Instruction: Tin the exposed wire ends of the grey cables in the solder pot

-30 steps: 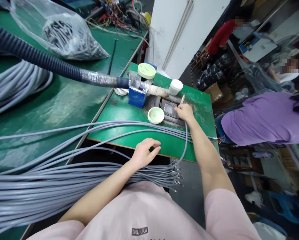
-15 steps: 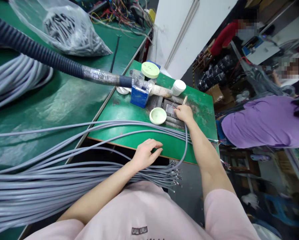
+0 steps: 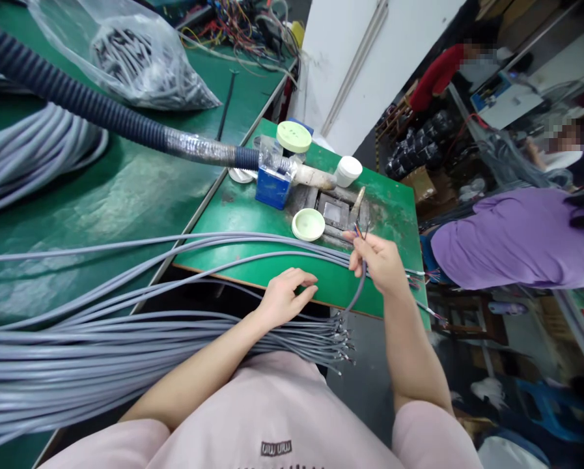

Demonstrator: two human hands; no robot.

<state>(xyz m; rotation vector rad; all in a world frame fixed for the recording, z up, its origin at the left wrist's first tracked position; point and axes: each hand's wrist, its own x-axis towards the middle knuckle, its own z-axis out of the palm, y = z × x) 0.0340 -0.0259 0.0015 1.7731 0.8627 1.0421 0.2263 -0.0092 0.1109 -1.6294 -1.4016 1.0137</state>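
Our right grip pinches the grey cable, coloured wires poking out just beyond; our left grip is loosely spread. If our pinch slackens, the cable's bend could spring it free.

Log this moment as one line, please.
right hand: holding grey cable, colored wires exposed | left hand: partly curled, nothing visibly held | pale green dish: on bench

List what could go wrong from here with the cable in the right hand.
The right hand holds the gray cable near its exposed coloured wires, which might bend or splay if they brush the green bench. The cable curves down toward the cable bundle, where it could snag. The open pale dish sits close by and might get knocked.
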